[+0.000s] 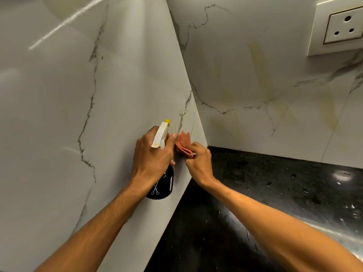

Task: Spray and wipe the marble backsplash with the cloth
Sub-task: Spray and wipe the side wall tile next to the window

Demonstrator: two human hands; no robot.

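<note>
Head view: two bare arms reach into the inner corner where the black worktop (pixel 275 193) meets the marble backsplash (pixel 98 95). The left hand (pixel 155 160) closes its grip round the neck of a black spray bottle (pixel 163 185), with the nozzle aimed at the left wall, seemingly ready to spray. The right hand (pixel 198 163) pinches a bunched pink cloth (pixel 183 144) at that wall, just beside the nozzle, probably so it can wipe straight away. Yellowish streaks (pixel 259 61) mark the rear wall, below a socket (pixel 341 28).

crumpled pink cloth (pixel 183 143) against veined marble backsplash (pixel 121 85)
</note>
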